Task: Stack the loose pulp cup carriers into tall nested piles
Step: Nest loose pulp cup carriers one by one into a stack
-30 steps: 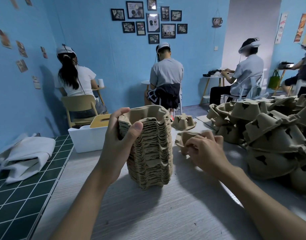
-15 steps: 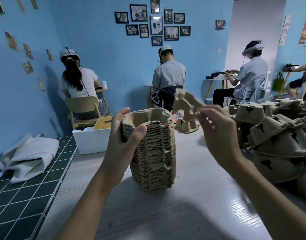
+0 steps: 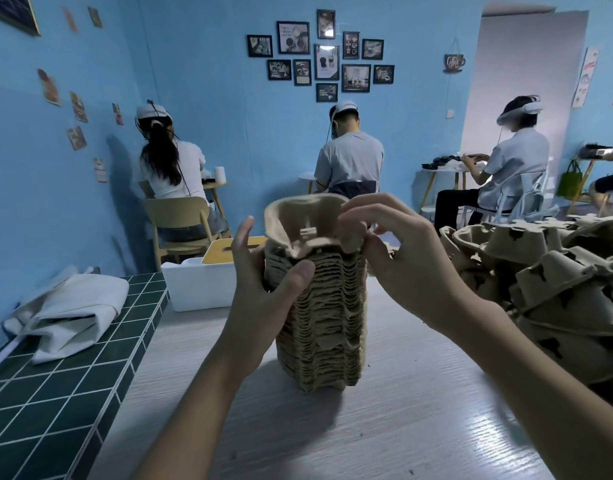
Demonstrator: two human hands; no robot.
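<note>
A tall nested pile of brown pulp cup carriers (image 3: 324, 320) stands on the grey table in front of me. My left hand (image 3: 263, 285) grips its upper left side, thumb across the front edges and fingers behind. The top carrier (image 3: 305, 225) sits on the pile, a little raised at its left. My right hand (image 3: 395, 251) pinches the right rim of that top carrier with curled fingers. A big heap of loose carriers (image 3: 554, 289) lies at the right of the table.
A white bin with a yellow lid (image 3: 201, 282) stands behind the pile at the left. A folded white cloth (image 3: 69, 310) lies on the green tiled counter (image 3: 55, 393). Several people sit at small tables along the blue wall.
My right hand has carried a loose carrier from the table up and onto the top of the pile. My left hand has stayed on the pile's side.
</note>
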